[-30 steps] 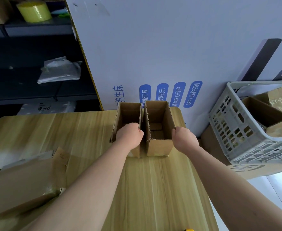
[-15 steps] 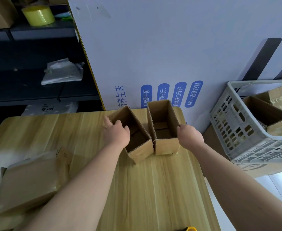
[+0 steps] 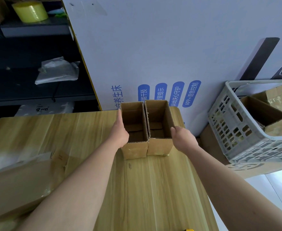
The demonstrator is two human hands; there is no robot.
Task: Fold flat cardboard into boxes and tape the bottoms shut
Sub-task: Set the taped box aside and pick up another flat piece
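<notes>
Two folded boxes stand open side up at the centre of the frame, on the far part of the wooden table [image 3: 153, 189]. The left box [image 3: 135, 151] and the right box [image 3: 159, 147] are touching along one long wall. The left hand [image 3: 120, 134] is laid against the outer wall of the left box, fingers [image 3: 119, 117] straight along it. The right hand [image 3: 184, 139] is set at the right box's outer wall, thumb at the rim; its fingers are hidden, so a pinch cannot be told. Such corrugated board is judged light and stiff yet easily dented, so hold is best taken low on the outer walls or at the corners, not mid-rim. Flat cardboard [image 3: 20, 185] is stacked at lower left, and a grey crate [image 3: 253, 152] of boxes is seen at right.
</notes>
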